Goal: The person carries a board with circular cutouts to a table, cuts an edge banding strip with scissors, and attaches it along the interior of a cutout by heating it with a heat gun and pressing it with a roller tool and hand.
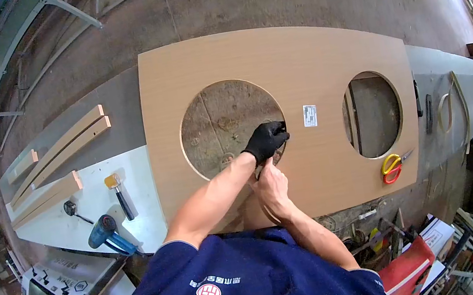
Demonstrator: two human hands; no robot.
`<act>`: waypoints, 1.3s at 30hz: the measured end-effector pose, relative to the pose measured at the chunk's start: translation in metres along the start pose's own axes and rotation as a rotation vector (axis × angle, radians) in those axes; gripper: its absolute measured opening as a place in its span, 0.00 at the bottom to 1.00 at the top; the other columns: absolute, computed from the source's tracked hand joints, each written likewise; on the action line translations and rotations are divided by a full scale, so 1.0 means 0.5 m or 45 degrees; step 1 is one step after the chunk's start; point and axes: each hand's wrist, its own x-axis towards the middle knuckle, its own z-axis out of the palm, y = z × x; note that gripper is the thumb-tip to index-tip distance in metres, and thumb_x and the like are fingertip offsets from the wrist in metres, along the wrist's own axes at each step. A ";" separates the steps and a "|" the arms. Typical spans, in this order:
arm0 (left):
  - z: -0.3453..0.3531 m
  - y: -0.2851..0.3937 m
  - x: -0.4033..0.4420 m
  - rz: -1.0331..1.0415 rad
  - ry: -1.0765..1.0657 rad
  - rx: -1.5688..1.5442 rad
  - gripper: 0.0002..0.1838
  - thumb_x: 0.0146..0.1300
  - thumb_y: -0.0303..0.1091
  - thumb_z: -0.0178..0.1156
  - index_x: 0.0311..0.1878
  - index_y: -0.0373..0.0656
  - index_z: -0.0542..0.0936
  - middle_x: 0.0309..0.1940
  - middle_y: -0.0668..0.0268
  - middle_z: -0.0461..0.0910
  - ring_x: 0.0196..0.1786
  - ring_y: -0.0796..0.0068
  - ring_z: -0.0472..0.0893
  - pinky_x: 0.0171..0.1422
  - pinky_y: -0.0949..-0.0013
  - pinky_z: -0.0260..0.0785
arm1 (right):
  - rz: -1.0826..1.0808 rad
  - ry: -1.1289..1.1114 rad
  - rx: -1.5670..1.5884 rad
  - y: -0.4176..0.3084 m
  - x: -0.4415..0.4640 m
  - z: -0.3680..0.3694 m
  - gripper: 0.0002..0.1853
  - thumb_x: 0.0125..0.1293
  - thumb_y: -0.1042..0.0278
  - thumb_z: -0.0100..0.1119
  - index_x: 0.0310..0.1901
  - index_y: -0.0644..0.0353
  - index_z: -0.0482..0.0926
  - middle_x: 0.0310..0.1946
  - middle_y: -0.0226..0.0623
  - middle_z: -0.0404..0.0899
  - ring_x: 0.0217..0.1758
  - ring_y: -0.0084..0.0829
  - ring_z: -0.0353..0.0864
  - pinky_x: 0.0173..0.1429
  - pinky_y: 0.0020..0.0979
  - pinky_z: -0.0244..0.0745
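A wood-grain panel (308,54) lies in front of me, with a large round hole (225,118) cut in it. In a black glove, my left hand (267,141) is at the lower right rim of this hole, its fingers curled together; what lies in them is hidden. Just below it, my right hand (272,186) is bare and closed on a thin brown edge-banding strip (268,214), which hangs down toward my body. Right of the hole a white label (310,116) sits on the panel. Scissors (392,167) with yellow and red handles lie near the smaller oval hole (372,115).
To the left, a yellow-headed mallet (119,195), a blue heat gun (107,235) and several wooden strips (62,151) lie on boards. A curved strip (463,109) rests on the grey surface at right. A red object (407,272) and scrap stand at lower right.
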 end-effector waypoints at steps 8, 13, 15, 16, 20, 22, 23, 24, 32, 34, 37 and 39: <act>0.022 0.015 -0.013 -0.099 0.085 -0.115 0.20 0.64 0.35 0.62 0.58 0.38 0.83 0.48 0.56 0.88 0.50 0.72 0.86 0.56 0.67 0.75 | -0.068 -0.031 0.076 0.053 -0.014 0.005 0.31 0.57 0.61 0.70 0.56 0.67 0.66 0.34 0.56 0.84 0.40 0.57 0.85 0.43 0.51 0.79; 0.022 0.014 -0.016 -0.042 0.117 -0.118 0.20 0.65 0.34 0.61 0.58 0.39 0.83 0.49 0.56 0.88 0.50 0.74 0.85 0.56 0.68 0.75 | -0.233 -0.252 0.026 0.052 0.001 -0.086 0.23 0.60 0.58 0.69 0.48 0.66 0.73 0.36 0.53 0.83 0.40 0.55 0.84 0.44 0.47 0.80; 0.031 0.003 -0.013 -0.008 0.131 -0.112 0.19 0.66 0.34 0.61 0.58 0.38 0.82 0.49 0.55 0.88 0.49 0.72 0.85 0.56 0.67 0.75 | -0.380 -0.060 0.116 0.089 0.036 -0.136 0.16 0.63 0.62 0.67 0.47 0.61 0.76 0.39 0.48 0.83 0.44 0.50 0.83 0.48 0.45 0.78; 0.033 -0.008 -0.014 0.011 0.135 -0.114 0.18 0.67 0.34 0.61 0.57 0.38 0.82 0.48 0.54 0.87 0.49 0.69 0.86 0.56 0.65 0.76 | -0.571 0.213 -0.045 0.110 0.059 -0.152 0.16 0.63 0.64 0.67 0.49 0.59 0.76 0.42 0.45 0.81 0.48 0.47 0.81 0.53 0.45 0.76; 0.021 -0.022 -0.011 0.093 0.089 -0.079 0.16 0.69 0.32 0.59 0.56 0.37 0.82 0.48 0.53 0.87 0.49 0.69 0.86 0.56 0.64 0.76 | -1.011 0.332 -0.287 0.190 0.162 -0.168 0.21 0.62 0.67 0.66 0.56 0.54 0.76 0.57 0.36 0.76 0.63 0.39 0.73 0.70 0.46 0.62; 0.017 -0.050 0.002 0.038 0.013 -0.054 0.15 0.71 0.32 0.59 0.57 0.37 0.82 0.48 0.57 0.88 0.48 0.73 0.84 0.55 0.65 0.76 | -1.147 0.240 -0.349 0.210 0.182 -0.167 0.21 0.61 0.65 0.67 0.56 0.53 0.77 0.58 0.33 0.76 0.64 0.38 0.72 0.72 0.46 0.61; 0.019 -0.066 0.002 0.003 -0.003 -0.149 0.16 0.72 0.32 0.59 0.58 0.37 0.82 0.48 0.59 0.88 0.48 0.75 0.83 0.55 0.66 0.76 | -1.187 0.218 -0.380 0.222 0.186 -0.164 0.21 0.61 0.64 0.67 0.56 0.52 0.78 0.59 0.31 0.77 0.65 0.37 0.72 0.73 0.46 0.60; 0.008 -0.038 -0.005 -0.032 -0.018 -0.244 0.16 0.72 0.32 0.59 0.59 0.38 0.82 0.49 0.61 0.88 0.48 0.76 0.83 0.55 0.67 0.76 | -1.227 0.197 -0.412 0.229 0.190 -0.162 0.21 0.61 0.62 0.68 0.56 0.51 0.78 0.59 0.30 0.77 0.65 0.37 0.72 0.73 0.46 0.60; -0.031 -0.053 0.010 -0.128 -0.249 -0.392 0.18 0.74 0.32 0.58 0.62 0.35 0.80 0.53 0.63 0.86 0.51 0.80 0.81 0.58 0.70 0.75 | -1.395 0.016 -0.537 0.211 0.191 -0.171 0.20 0.62 0.55 0.66 0.55 0.46 0.80 0.59 0.25 0.79 0.70 0.27 0.70 0.74 0.45 0.56; -0.031 -0.042 0.014 -0.105 -0.242 -0.322 0.18 0.74 0.32 0.58 0.62 0.35 0.80 0.53 0.63 0.86 0.51 0.79 0.81 0.59 0.70 0.75 | -1.390 0.142 -0.608 0.214 0.189 -0.159 0.20 0.60 0.52 0.68 0.54 0.45 0.81 0.57 0.23 0.80 0.68 0.25 0.72 0.74 0.44 0.53; -0.025 -0.029 0.021 -0.084 -0.089 -0.301 0.18 0.74 0.32 0.57 0.63 0.36 0.80 0.53 0.63 0.85 0.51 0.79 0.81 0.59 0.70 0.75 | -1.303 0.022 -0.588 0.213 0.179 -0.163 0.20 0.64 0.53 0.62 0.57 0.47 0.78 0.60 0.24 0.78 0.73 0.26 0.66 0.75 0.44 0.52; -0.016 -0.021 0.036 -0.061 0.071 -0.261 0.19 0.75 0.32 0.56 0.65 0.37 0.78 0.54 0.64 0.85 0.52 0.79 0.81 0.58 0.69 0.75 | -1.341 0.063 -0.631 0.218 0.184 -0.167 0.22 0.63 0.50 0.64 0.57 0.46 0.78 0.60 0.23 0.78 0.72 0.24 0.66 0.72 0.43 0.53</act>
